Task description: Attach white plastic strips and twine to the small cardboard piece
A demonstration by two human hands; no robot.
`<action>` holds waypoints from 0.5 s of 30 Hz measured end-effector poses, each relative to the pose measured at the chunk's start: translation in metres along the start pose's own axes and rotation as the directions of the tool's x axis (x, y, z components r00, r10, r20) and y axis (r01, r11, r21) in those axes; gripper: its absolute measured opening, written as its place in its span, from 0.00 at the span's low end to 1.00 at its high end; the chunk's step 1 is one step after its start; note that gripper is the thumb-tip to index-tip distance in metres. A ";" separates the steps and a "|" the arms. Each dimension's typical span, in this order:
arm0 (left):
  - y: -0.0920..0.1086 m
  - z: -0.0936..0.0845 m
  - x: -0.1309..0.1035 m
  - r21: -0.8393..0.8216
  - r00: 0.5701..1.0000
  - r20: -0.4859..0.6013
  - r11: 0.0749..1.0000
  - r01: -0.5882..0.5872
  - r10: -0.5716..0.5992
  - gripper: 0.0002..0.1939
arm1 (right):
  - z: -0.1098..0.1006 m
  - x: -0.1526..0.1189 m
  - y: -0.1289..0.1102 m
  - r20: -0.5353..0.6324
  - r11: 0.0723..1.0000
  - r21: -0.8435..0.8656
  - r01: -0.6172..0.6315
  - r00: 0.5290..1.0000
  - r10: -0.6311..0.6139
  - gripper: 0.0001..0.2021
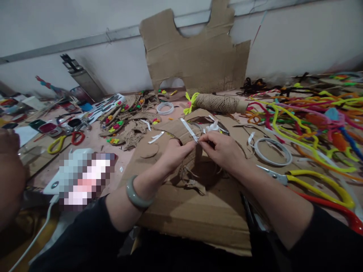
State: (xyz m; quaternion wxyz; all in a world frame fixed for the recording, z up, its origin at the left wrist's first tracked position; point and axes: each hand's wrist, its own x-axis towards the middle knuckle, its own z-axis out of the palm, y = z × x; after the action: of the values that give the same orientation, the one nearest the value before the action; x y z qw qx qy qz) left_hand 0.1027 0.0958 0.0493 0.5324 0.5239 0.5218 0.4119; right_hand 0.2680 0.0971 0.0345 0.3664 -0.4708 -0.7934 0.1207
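My left hand [177,153] is closed at the thumb and fingers round the curved cardboard piece [178,130], near a white tape strip [188,128]. My right hand [217,147] pinches the lower end of that strip, its fingertips almost meeting my left thumb. The strip slants up and left over the cardboard. Under both hands lies a larger cardboard sheet [198,215]. A small white object [211,125] sits just behind my right hand. My fingers hide part of the curved piece.
Twine [217,102] lies behind, before an upright cardboard sheet [195,56]. Tape roll [272,152], yellow-handled scissors [320,185] and pipe cleaners [309,124] are right. Twine-covered shapes [130,130], paint jars [51,129] and a phone [90,181] are left. Another person's hand [10,173] shows far left.
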 end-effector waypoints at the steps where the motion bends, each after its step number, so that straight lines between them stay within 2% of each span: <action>1: 0.001 0.000 0.000 0.007 1.000 0.000 1.000 0.000 0.000 0.04 | 0.000 0.000 -0.001 -0.002 1.000 -0.014 -0.004 1.000 0.004 0.06; 5: 0.000 0.000 -0.001 0.011 1.000 0.020 1.000 0.021 -0.022 0.06 | -0.001 0.001 -0.004 -0.012 1.000 -0.013 -0.025 1.000 0.025 0.05; 15: -0.013 -0.003 0.004 -0.025 0.998 0.059 0.999 -0.020 0.022 0.17 | -0.006 0.004 -0.010 0.038 0.958 0.245 -0.147 0.989 0.142 0.07</action>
State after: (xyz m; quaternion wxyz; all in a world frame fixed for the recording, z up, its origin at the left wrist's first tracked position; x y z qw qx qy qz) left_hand 0.0984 0.0984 0.0368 0.5495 0.5350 0.4953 0.4080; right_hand 0.2643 0.0941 0.0459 0.4042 -0.4771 -0.7394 0.2497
